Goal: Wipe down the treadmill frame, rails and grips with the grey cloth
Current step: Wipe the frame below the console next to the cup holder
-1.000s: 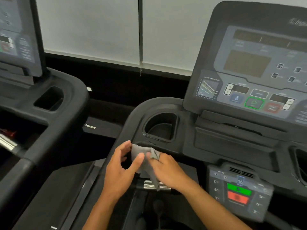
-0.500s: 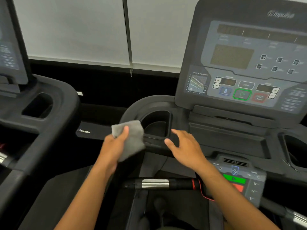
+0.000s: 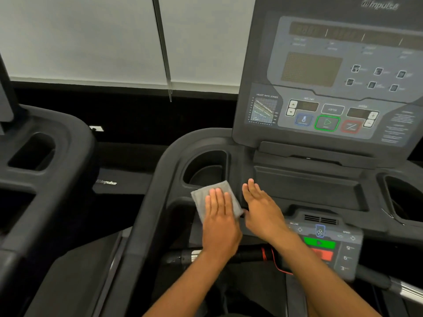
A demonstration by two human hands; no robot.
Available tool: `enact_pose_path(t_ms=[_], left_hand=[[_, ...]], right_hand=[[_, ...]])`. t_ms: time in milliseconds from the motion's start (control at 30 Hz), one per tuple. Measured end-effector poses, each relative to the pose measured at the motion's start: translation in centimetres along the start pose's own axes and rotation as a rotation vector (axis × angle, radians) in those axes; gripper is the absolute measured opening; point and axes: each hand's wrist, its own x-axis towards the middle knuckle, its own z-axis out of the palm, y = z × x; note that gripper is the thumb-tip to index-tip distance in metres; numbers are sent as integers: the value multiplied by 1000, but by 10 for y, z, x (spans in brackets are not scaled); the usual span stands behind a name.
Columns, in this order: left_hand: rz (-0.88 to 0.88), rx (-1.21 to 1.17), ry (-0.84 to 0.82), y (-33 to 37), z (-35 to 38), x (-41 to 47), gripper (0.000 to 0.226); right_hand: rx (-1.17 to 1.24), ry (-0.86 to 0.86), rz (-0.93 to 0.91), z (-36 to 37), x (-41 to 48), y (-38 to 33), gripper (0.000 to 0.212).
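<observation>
Head view, nearest first: the crossbar grip (image 3: pixel 194 256) with its silver patch lies just under the wrists, a red cord (image 3: pixel 274 264) looping off it beside the small keypad (image 3: pixel 343 248), and nothing shows the cloth working on either. Above that, the left hand (image 3: pixel 219 223) lies flat, fingers straight and close together, pressing the grey cloth (image 3: pixel 202 195) onto the treadmill frame (image 3: pixel 164 170) on the ledge just below the cup holder (image 3: pixel 206 170). The right hand (image 3: pixel 263 213) is spread flat just beside the cloth's right edge, holding nothing; it looks to be resting on the frame, though the blur makes contact hard to confirm. Farther back the console (image 3: pixel 320 72) rises, dark and unlit, with a neighbouring treadmill (image 3: pixel 57 156) to the left and a window blind (image 3: pixel 91 37) behind. By my reading the job is at an early stage: the cloth is folded into a pad and set for a pass along the front ledge, while the crossbar grip, the side rails and the rest of the frame all seem left to do. No wet streak or dust line tells which surfaces have been covered.
</observation>
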Motion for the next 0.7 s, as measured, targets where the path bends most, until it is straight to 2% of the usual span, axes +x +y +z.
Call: enact_pose_path(t_ms=[100,200,267,333,400,500,600,700], left_hand=[[176,-73,20,-3,-1,11,70],[256,-124,12,-45,-15,3,64],[229,-92,61,-80,-21,-10,60],[120,-61,151,-111,-29,-18,57],[-5,43,173,-130,-37,-19,58],[-71,74,152,-111,-29,-16,63],[97,-14,75,-53,-7,-18,68],[201,35,59,-18,-4,6,73]], right_hand=[[23,44,-21,-3,0,5,87],[39,64,0,-5,-2,4,83],[37,54,12,-5,-2,3,82],[47,59,12,-3,-1,3,81],[59,69,18,-2,-1,2,82],[65,69,19,-4,-1,3,82],[98,78,7,-11,-1,7,84],[103,80,-12,-16,0,15,87]])
